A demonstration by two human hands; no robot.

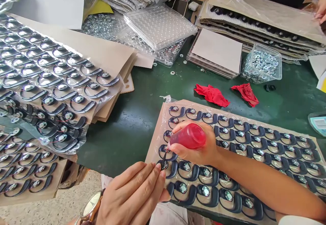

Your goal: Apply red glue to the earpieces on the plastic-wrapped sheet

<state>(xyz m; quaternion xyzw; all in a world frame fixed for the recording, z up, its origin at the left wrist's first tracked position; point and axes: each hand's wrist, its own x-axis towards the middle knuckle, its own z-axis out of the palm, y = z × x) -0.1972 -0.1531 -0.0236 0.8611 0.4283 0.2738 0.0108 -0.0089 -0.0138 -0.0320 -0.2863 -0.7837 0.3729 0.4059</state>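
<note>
My right hand [201,146] is wrapped round a red squeeze bottle [189,136], tilted with its narrow end down to the left. That end sits over the left edge of a board of black hook-shaped parts [187,170] with round silver discs, laid in rows under clear film. Low in the middle, my left hand [134,187] pinches a thin black pointed tool [164,157]. Its tip reaches up to a part beside the bottle's end. The exact contact point is hidden by my fingers.
Stacked sheets of similar parts [58,85] fill the left. Behind lie red cloths [212,95], a clear box of metal washers [262,63], cardboard-topped trays [217,50] and bubble-patterned plastic trays [160,26]. Another person's hands hold a layered stack [265,17] at back right.
</note>
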